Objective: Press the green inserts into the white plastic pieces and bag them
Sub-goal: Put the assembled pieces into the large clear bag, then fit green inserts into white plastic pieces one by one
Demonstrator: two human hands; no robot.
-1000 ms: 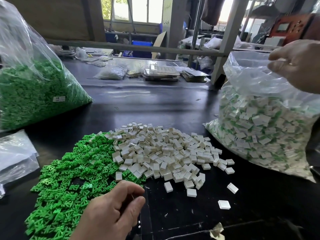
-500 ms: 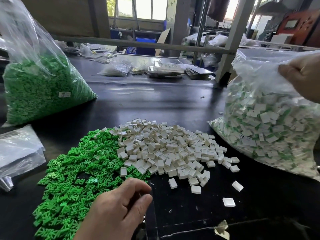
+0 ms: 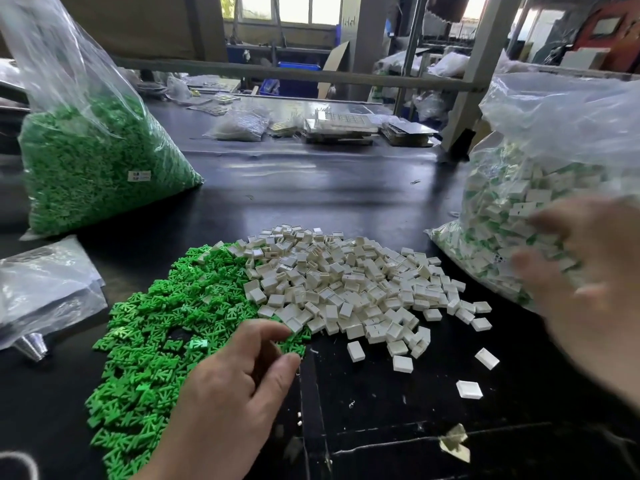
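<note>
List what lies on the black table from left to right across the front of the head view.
Flat clear plastic bags, loose pile of green plastic inserts, heap of white square plastic pieces, large clear bag of assembled white-and-green pieces.

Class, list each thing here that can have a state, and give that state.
Green inserts: loose heap on the table.
White pieces: loose heap, no green showing.
Bag of green inserts: upright, part full.
Bag of finished pieces: part full, top slack.
Left hand: fingers curled; any hold hidden.
Right hand: open, blurred.
</note>
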